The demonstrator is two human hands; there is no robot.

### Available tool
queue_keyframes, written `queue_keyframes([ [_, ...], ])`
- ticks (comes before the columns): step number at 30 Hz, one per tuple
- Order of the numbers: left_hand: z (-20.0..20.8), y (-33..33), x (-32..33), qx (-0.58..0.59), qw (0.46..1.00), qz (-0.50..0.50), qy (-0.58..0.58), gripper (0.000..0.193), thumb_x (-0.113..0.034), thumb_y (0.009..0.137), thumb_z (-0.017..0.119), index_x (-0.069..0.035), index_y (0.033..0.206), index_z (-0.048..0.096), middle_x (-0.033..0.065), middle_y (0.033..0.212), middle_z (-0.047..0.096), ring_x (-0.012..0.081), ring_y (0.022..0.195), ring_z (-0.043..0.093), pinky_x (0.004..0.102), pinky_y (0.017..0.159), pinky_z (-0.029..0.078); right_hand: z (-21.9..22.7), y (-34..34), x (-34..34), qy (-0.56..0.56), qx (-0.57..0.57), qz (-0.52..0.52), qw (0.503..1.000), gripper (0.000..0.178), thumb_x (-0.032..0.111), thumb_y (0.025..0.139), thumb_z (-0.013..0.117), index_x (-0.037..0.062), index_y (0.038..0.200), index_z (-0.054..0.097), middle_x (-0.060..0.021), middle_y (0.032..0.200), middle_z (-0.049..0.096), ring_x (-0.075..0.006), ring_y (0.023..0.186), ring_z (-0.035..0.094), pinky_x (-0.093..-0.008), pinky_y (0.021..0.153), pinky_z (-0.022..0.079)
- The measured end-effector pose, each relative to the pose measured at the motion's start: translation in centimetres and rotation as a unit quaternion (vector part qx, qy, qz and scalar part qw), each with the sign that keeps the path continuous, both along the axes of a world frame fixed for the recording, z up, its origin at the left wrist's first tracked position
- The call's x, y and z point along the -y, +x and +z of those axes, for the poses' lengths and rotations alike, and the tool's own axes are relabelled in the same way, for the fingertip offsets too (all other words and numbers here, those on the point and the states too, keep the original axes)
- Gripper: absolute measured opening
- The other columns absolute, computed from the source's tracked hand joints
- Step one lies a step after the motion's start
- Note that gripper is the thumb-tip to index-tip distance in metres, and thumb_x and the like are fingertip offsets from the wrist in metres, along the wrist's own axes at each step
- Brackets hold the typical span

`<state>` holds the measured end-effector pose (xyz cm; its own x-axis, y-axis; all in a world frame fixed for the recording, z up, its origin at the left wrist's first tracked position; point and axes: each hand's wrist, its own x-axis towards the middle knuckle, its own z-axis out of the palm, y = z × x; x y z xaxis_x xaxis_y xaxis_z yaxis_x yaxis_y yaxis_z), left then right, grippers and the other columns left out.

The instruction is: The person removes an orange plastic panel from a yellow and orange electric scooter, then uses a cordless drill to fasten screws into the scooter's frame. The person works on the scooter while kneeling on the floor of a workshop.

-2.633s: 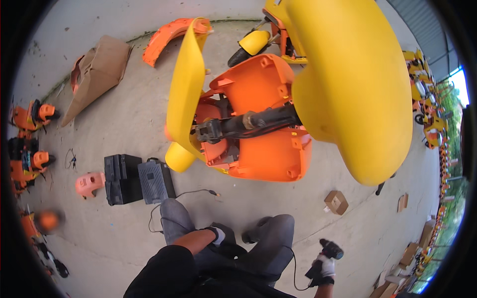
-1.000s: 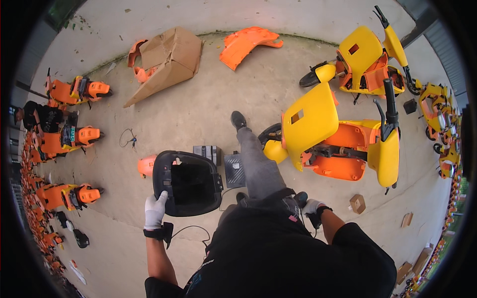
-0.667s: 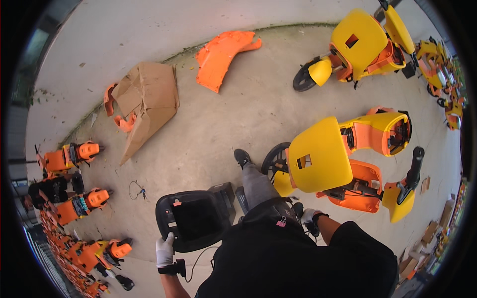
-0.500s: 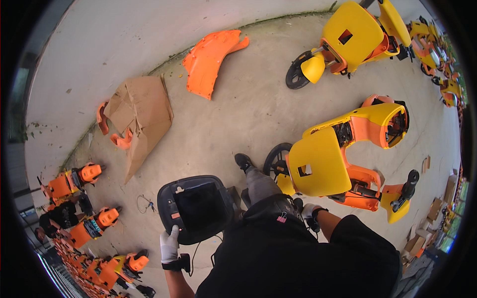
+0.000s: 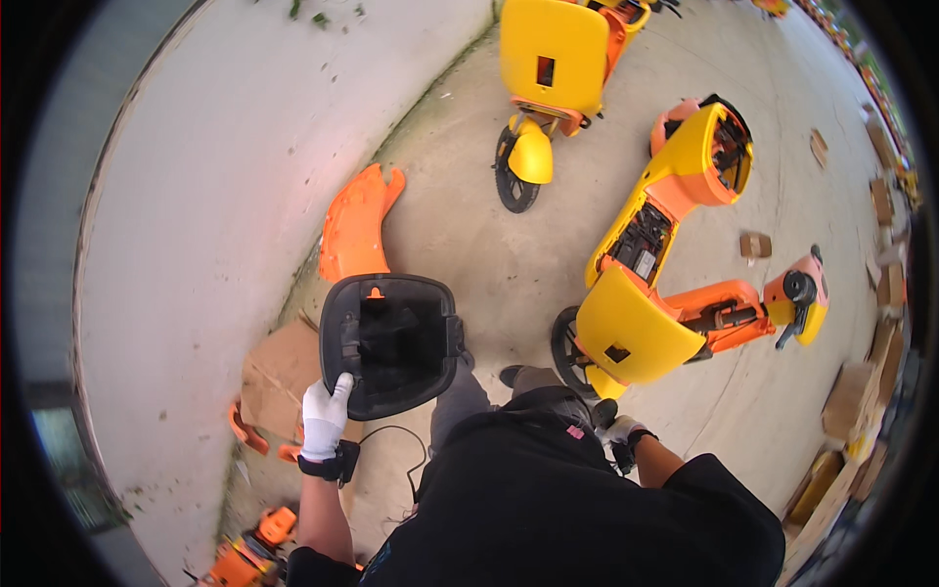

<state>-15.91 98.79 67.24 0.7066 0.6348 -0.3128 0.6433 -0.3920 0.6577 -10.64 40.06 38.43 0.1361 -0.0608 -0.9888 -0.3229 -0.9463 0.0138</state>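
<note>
My left hand (image 5: 324, 415), in a white glove, grips the lower rim of a black plastic seat tub (image 5: 391, 342) and holds it up, hollow side facing me. My right hand (image 5: 616, 433), also gloved, hangs low by my hip next to the front wheel of a yellow and orange scooter (image 5: 675, 293) lying on its side; what it holds is hidden behind my body. A thin black cable (image 5: 391, 440) hangs below the tub.
An orange body panel (image 5: 354, 227) lies on the concrete past the tub. Flattened cardboard (image 5: 284, 377) lies at the left by a grey wall. A second yellow scooter (image 5: 553, 68) stands farther off. Cardboard boxes (image 5: 851, 401) line the right edge.
The view has swung round as I turn. The black tub stays in my left hand, now raised closer to the orange panel. The row of orange scooters has left the view.
</note>
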Motion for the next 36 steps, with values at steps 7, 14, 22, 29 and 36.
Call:
queue_keyframes([
  [7,-5.5,17.3,-6.4,-0.095,0.968,-0.228,-0.037,0.038,-0.033,0.092,0.065,0.003,0.102,0.069,0.0213,0.088,0.071,0.0298,0.083,0.070,0.0378,0.075,0.051,-0.9,-10.2,-5.7,-0.073,0.067,-0.305,0.947,0.033,0.020,0.062,0.081,0.0001,0.086,0.073,-0.0114,0.078,0.070,-0.0200,0.071,0.066,-0.0336,0.063,0.052],
  [14,-10.2,29.8,-4.3,-0.181,0.849,-0.489,0.086,0.053,-0.049,0.091,0.057,0.002,0.096,0.068,0.0248,0.091,0.068,0.0415,0.091,0.065,0.0478,0.080,0.050,3.4,-10.6,-18.7,0.017,0.104,-0.441,0.891,0.032,0.021,0.069,0.074,-0.0019,0.091,0.070,-0.0150,0.081,0.071,-0.0252,0.072,0.069,-0.0363,0.066,0.053],
  [22,-15.4,40.3,2.8,-0.196,0.706,-0.674,0.095,0.053,-0.051,0.092,0.054,0.000,0.098,0.068,0.0244,0.098,0.068,0.0415,0.096,0.063,0.0485,0.086,0.048,-0.8,-12.7,-23.9,0.032,0.108,-0.547,0.830,0.038,0.012,0.069,0.073,-0.0002,0.103,0.062,-0.0119,0.073,0.067,-0.0223,0.060,0.066,-0.0361,0.057,0.054],
  [29,-17.0,47.4,7.8,-0.158,0.593,-0.786,0.076,0.044,-0.044,0.092,0.057,-0.001,0.092,0.069,0.0236,0.090,0.068,0.0408,0.089,0.064,0.0485,0.081,0.049,3.4,-4.9,-25.9,-0.083,0.080,-0.600,0.791,0.024,0.013,0.071,0.071,-0.0005,0.090,0.064,-0.0122,0.072,0.068,-0.0233,0.059,0.066,-0.0364,0.056,0.054],
  [36,-22.6,52.2,12.1,-0.178,0.415,-0.882,0.135,0.041,-0.041,0.092,0.055,-0.003,0.091,0.069,0.0205,0.092,0.069,0.0376,0.090,0.066,0.0465,0.082,0.051,7.9,4.7,-30.0,-0.212,0.203,-0.524,0.800,0.032,0.026,0.071,0.065,0.0090,0.098,0.070,-0.0218,0.094,0.069,-0.0397,0.093,0.065,-0.0459,0.082,0.053],
])
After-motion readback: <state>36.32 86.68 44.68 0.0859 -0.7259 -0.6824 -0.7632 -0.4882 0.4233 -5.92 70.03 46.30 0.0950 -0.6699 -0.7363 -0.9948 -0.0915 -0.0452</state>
